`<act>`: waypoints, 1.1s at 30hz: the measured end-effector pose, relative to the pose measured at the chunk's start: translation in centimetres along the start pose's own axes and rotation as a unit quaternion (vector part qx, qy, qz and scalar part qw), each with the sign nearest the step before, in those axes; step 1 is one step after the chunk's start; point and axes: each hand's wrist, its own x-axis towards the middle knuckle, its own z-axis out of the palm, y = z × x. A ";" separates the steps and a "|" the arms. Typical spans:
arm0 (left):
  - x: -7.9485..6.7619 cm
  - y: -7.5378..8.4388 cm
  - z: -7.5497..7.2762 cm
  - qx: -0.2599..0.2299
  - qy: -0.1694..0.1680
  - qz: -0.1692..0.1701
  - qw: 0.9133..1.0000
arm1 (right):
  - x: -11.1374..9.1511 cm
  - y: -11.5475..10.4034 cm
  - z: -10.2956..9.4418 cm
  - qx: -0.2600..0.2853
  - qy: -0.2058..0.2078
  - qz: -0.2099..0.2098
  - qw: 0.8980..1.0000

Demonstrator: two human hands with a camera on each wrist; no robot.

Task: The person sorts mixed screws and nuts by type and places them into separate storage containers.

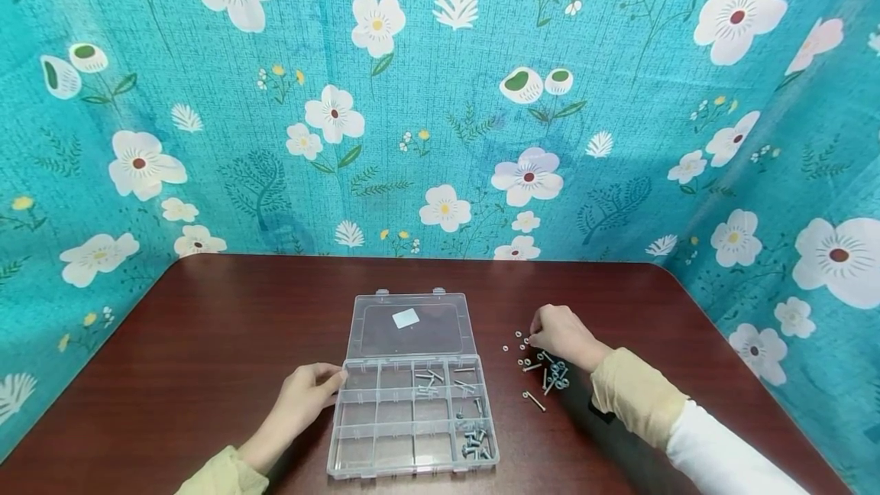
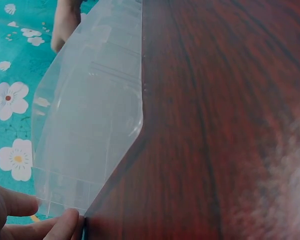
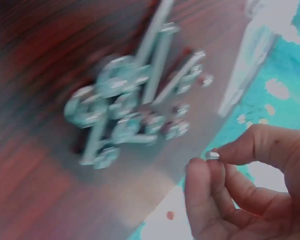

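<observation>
A clear plastic compartment box [image 1: 394,429] lies on the table with its lid [image 1: 412,338] folded back. My left hand [image 1: 307,390] grips the box's left edge near the hinge; in the left wrist view its thumb and fingers [image 2: 64,226] are at the plastic corner. Over the far side of the loose hardware, my right hand [image 1: 560,333] pinches a small silvery nut [image 3: 213,155] between thumb and forefinger. Bolts [image 1: 534,401], nuts [image 1: 520,362] and washers [image 3: 82,107] lie in a loose pile below that hand.
Bolts and screws [image 1: 474,443] sit in the box's right column, and a few more screws [image 1: 426,380] lie in the top compartment beside it. A pale label [image 1: 406,318] is on the lid. Flowered blue cloth [image 1: 412,136] hangs behind the dark wooden table [image 1: 241,312].
</observation>
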 end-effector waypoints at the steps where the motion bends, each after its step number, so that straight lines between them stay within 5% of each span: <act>1: 0.0 0.0 0.0 0.000 -0.001 0.001 1.000 | -0.1 -0.4 -0.2 0.005 0.007 -0.008 1.000; 9: 0.0 0.1 0.0 0.002 -0.003 -0.001 1.000 | -0.6 -4.4 -0.9 0.053 0.036 -0.125 0.990; 17: -0.1 0.1 -0.1 0.005 -0.006 -0.003 1.000 | -1.1 -7.9 -1.1 0.076 0.055 -0.303 0.948; 22: -0.1 0.1 -0.1 0.002 -0.004 -0.004 1.000 | -1.4 -9.5 -0.5 0.067 0.006 -0.370 0.927; 26: 0.0 0.1 0.0 0.000 -0.003 -0.003 1.000 | -1.3 -10.5 0.3 0.049 -0.043 -0.392 0.918; 33: 0.0 0.1 0.0 -0.002 -0.004 -0.002 1.000 | -0.9 -11.2 1.4 0.044 -0.088 -0.380 0.920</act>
